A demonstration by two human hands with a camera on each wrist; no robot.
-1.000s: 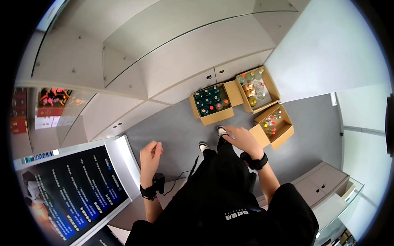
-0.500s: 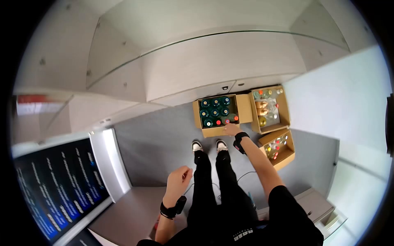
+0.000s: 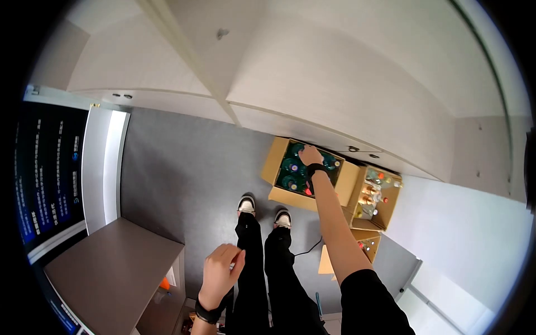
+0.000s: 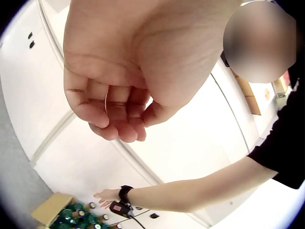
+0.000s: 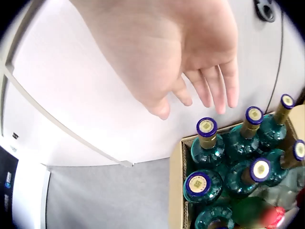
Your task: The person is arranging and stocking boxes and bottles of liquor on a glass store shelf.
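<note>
- The head view takes in the whole layout. A cardboard box (image 3: 274, 163) of teal bottles (image 3: 290, 166) sits on the grey floor (image 3: 184, 167) right of centre, against the white cabinets (image 3: 335, 84). A second box (image 3: 389, 207) of mixed bottles stands just to its right.
- Only the right wrist view shows the teal bottles close up: blue-rimmed caps and gold necks, packed upright at lower right.
- The right hand (image 3: 310, 155) hangs over those bottles, fingers straight and a little spread, gripping nothing and clear of the caps.
- The left hand (image 3: 222, 272) is low in the frame beside the legs. The left wrist view shows its fingers loosely curled and its palm empty.
</note>
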